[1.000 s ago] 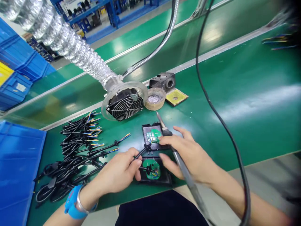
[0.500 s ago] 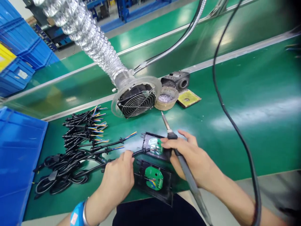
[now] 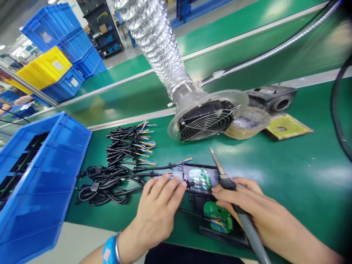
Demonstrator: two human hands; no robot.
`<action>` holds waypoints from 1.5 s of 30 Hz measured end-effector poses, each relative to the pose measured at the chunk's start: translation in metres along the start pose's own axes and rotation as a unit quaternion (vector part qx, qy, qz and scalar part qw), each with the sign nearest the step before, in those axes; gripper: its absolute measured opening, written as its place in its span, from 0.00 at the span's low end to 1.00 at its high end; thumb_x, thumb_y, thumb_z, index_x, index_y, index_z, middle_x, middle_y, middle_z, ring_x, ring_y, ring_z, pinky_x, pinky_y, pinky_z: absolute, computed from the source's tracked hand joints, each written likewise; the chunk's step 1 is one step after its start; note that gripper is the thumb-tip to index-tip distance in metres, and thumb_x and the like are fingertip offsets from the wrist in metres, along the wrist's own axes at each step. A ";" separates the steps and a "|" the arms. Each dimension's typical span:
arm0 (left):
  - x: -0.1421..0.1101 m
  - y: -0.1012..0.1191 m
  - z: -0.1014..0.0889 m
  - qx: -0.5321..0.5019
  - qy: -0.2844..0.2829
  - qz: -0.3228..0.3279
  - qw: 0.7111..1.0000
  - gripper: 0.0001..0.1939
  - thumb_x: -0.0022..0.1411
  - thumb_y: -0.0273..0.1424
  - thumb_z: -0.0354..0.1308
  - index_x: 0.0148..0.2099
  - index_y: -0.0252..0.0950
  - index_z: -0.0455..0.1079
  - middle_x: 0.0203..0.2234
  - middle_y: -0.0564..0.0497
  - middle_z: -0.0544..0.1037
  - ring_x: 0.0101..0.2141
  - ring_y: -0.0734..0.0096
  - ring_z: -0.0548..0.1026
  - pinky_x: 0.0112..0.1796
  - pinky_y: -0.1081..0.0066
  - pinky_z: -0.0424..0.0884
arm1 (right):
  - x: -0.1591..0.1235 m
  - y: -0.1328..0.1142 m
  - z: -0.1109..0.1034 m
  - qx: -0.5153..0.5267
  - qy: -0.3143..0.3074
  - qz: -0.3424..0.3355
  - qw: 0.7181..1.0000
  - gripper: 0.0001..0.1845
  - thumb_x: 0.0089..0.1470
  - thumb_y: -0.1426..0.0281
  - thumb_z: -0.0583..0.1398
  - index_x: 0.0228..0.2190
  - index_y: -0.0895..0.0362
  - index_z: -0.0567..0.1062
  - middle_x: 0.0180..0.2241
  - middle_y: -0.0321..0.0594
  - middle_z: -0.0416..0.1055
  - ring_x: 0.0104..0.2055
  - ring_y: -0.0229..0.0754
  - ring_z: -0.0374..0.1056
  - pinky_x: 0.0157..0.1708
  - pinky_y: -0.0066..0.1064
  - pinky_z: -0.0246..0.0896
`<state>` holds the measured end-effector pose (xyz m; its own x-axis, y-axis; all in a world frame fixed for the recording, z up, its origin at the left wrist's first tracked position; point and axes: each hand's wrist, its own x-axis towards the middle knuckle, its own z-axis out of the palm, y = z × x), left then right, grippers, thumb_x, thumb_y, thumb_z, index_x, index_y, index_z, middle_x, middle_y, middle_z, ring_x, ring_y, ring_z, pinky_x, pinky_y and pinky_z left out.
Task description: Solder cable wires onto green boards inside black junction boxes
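Note:
My right hand (image 3: 247, 207) is closed round a soldering iron (image 3: 225, 179) whose tip points up and away, above the bench. Under it lie two black housings, the far one (image 3: 200, 178) and the near one (image 3: 220, 220), each with a green circuit board inside. My left hand (image 3: 159, 205), with a blue wristband, has its fingers stretched out over a black cable that runs into the far housing; whether it grips the cable I cannot tell. A bundle of black cables with coloured wire ends (image 3: 123, 161) lies to the left.
A fume fan (image 3: 206, 119) on a silver flexible duct stands behind the housings. Beside it are a solder-wire dish (image 3: 247, 126), a black iron stand (image 3: 272, 97) and a yellow sponge pad (image 3: 286, 128). A blue crate (image 3: 35, 179) sits at left; more crates are stacked behind.
The view has swung left and closer. My left hand has opened from a pinch on the cable to stretched fingers by the far housing. My right hand keeps the soldering iron.

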<state>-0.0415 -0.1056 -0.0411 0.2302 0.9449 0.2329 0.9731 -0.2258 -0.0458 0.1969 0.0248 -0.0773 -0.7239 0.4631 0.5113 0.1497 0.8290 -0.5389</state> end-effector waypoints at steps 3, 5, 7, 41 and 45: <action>-0.007 -0.011 -0.007 0.028 -0.080 0.073 0.994 0.25 0.71 0.37 0.45 0.68 0.38 0.55 0.64 0.52 0.63 0.65 0.60 0.53 0.64 0.55 0.37 | 0.010 -0.003 -0.006 0.008 -0.013 -0.040 0.999 0.14 0.59 0.80 0.53 0.41 0.53 0.71 0.35 0.35 0.78 0.34 0.39 0.75 0.42 0.33 0.66; -0.010 -0.022 -0.012 0.041 -0.109 0.097 0.988 0.26 0.71 0.40 0.46 0.68 0.43 0.54 0.65 0.55 0.61 0.65 0.60 0.51 0.64 0.54 0.36 | 0.014 -0.002 -0.009 0.010 -0.013 -0.052 0.999 0.14 0.58 0.81 0.52 0.40 0.53 0.72 0.36 0.35 0.79 0.34 0.39 0.75 0.43 0.32 0.66; -0.013 -0.035 -0.017 0.043 -0.117 0.118 0.985 0.26 0.71 0.40 0.48 0.68 0.46 0.54 0.65 0.56 0.62 0.65 0.61 0.52 0.63 0.55 0.39 | 0.014 0.001 -0.010 0.015 -0.013 -0.067 0.998 0.15 0.57 0.83 0.52 0.39 0.54 0.72 0.36 0.35 0.79 0.35 0.38 0.76 0.46 0.32 0.65; 0.072 -0.089 -0.117 -0.337 0.387 -0.140 0.847 0.06 0.61 0.24 0.60 0.41 0.37 0.75 0.32 0.55 0.72 0.26 0.77 0.72 0.20 0.76 0.62 | 0.000 0.008 -0.005 0.041 0.047 -0.028 0.998 0.16 0.58 0.79 0.57 0.46 0.53 0.71 0.35 0.37 0.77 0.38 0.41 0.75 0.54 0.39 0.67; 0.083 -0.109 -0.100 -0.109 0.266 -0.059 0.956 0.07 0.59 0.27 0.64 0.41 0.41 0.77 0.30 0.55 0.72 0.34 0.73 0.71 0.36 0.70 0.70 | -0.001 0.009 -0.002 0.043 0.056 -0.035 0.997 0.16 0.57 0.79 0.57 0.46 0.53 0.72 0.34 0.37 0.77 0.40 0.43 0.75 0.54 0.39 0.67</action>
<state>-0.1296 -0.0266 0.0802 0.0251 0.7254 0.6879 0.9536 -0.2238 0.2012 0.2000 0.0321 -0.0810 -0.6507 0.4417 0.6177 0.0410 0.8326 -0.5523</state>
